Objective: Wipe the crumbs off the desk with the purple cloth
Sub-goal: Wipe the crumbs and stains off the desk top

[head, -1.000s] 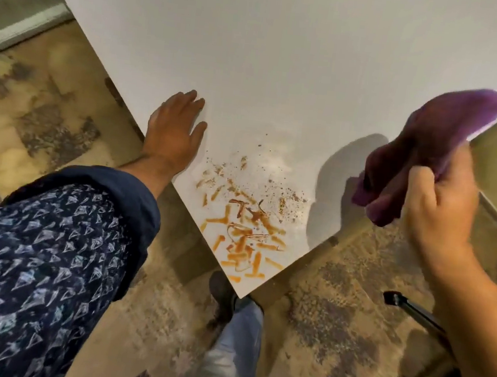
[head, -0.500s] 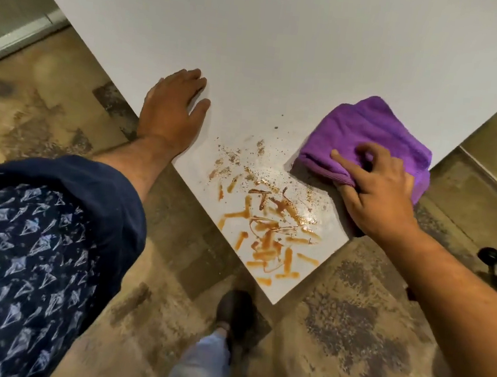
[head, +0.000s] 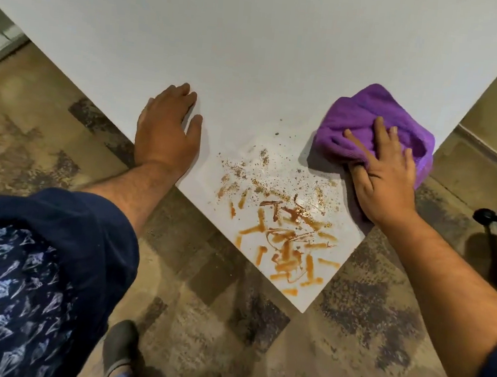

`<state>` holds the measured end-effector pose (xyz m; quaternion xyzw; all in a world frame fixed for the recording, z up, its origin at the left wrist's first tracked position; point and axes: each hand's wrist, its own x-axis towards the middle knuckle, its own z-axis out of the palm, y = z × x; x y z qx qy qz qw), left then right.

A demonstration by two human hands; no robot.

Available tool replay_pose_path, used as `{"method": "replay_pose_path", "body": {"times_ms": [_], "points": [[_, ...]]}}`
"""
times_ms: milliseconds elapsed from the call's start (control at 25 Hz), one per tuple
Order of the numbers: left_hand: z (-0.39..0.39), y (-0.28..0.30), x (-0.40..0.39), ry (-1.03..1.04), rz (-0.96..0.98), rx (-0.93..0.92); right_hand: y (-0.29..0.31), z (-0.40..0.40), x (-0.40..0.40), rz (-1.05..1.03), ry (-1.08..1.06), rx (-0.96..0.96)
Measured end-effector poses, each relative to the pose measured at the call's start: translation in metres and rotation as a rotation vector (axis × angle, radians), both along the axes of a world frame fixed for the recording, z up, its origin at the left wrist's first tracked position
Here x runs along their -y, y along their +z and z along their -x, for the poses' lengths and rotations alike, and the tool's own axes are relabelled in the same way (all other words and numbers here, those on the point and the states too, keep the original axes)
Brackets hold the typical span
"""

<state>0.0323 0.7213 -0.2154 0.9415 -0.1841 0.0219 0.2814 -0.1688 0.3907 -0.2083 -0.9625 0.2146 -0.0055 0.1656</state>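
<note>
Right, near corner of the desk (head: 255, 51): orange smears (head: 287, 247), then brown crumbs (head: 260, 177) w/ bunched, fuzzy purple cloth (head: 368, 118) at right edge, right hand (head: 386, 178) flat on it, fingers spread. Left hand (head: 167, 130) flat at left edge, holding nothing.

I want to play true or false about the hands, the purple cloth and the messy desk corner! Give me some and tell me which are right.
1. The right hand presses on the crumpled purple cloth. True.
2. The left hand holds a second cloth. False: it lies flat and empty on the white desk top.
3. The brown crumbs and orange smears sit near the desk's pointed corner. True.
4. The purple cloth covers the orange smears. False: it lies beside the mess, near the desk's right edge, and the smears are uncovered.
5. The desk corner is wiped clean. False: crumbs and smears are there.
</note>
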Motion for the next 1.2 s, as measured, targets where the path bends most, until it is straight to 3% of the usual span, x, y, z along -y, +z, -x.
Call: {"method": "replay_pose_path", "body": {"times_ms": [400,760,960,1120,1200], "points": [[0.0,0.005,-0.002,-0.033,-0.062,0.003,0.017,0.03,-0.055,-0.314,-0.127,0.054],[0.001,0.009,-0.005,-0.122,-0.095,0.036,0.028,0.094,-0.141,-0.359,-0.111,0.011],[-0.003,0.01,-0.008,-0.333,-0.328,0.037,0.029,0.112,-0.216,-0.4,-0.278,0.024],[-0.015,0.014,-0.017,-0.502,-0.426,0.087,0.022,0.115,-0.277,-0.323,-0.222,-0.025],[-0.014,0.016,-0.018,-0.511,-0.422,0.102,0.023,0.103,-0.276,-0.137,-0.21,-0.121]]}}
